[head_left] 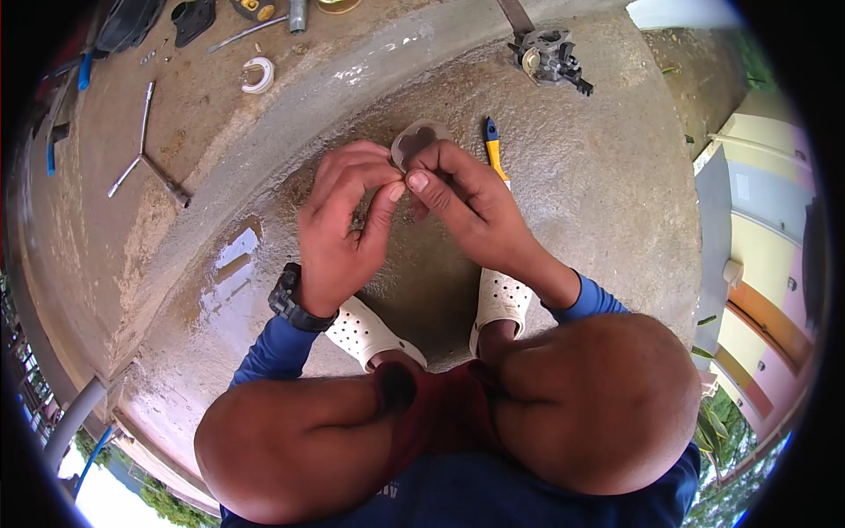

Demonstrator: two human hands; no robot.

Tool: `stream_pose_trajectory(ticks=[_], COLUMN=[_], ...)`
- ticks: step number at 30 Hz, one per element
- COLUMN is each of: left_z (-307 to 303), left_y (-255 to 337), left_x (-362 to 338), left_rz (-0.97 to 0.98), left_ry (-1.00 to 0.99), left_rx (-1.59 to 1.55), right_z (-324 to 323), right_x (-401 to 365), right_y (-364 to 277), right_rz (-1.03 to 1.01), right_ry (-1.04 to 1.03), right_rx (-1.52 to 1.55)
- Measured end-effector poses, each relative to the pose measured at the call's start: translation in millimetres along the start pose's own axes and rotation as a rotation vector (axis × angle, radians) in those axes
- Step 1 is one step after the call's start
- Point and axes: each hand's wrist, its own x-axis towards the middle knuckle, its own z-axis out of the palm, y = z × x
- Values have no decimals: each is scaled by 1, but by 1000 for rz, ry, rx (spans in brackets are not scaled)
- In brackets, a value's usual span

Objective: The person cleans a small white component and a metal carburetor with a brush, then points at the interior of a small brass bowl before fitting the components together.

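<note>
In front of my knees, both hands meet at a small round grey piece [410, 141] with a darker patch, shaped like a shallow bowl or disc. My right hand [475, 207] grips it between thumb and bent fingers. My left hand [348, 207] has its thumb and forefinger pinched together at the near edge of the same piece; whether something smaller is between those fingertips is hidden. A blue-and-yellow handle [493, 145], possibly a brush, lies just right of my right hand. Farther off, a metal carburetor [553, 60] rests on the concrete.
On the raised concrete at left lie a Y-shaped socket wrench [143, 157], a white ring-shaped part [258, 76] and several tools and dark parts along the far edge. Wet patches [233, 255] mark the floor. My white clogs [365, 330] stand below my hands.
</note>
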Motion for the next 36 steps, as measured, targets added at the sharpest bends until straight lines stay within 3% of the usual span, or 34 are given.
stream_pose_trajectory(ticks=[6, 8, 15, 17, 20, 30, 36], left_z=[-5, -4, -1, -1, 2, 0, 0], left_y=[3, 5, 0, 2, 1, -3, -2], left_x=[3, 4, 3, 4, 2, 2, 1], left_rz=[249, 301, 238, 234, 154, 127, 113], left_ry=[-69, -91, -44, -47, -17, 16, 12], left_rx=[231, 277, 179, 191, 103, -25, -25], right_z=[-2, -2, -2, -3, -2, -5, -6], right_x=[2, 4, 1, 0, -1, -2, -2], right_y=[4, -2, -3, 8, 8, 1, 2], right_rz=[196, 447, 399, 205, 157, 168, 106], right_ry=[-73, -36, -23, -111, -108, -132, -149], right_rx=[438, 676, 655, 525, 543, 633, 522])
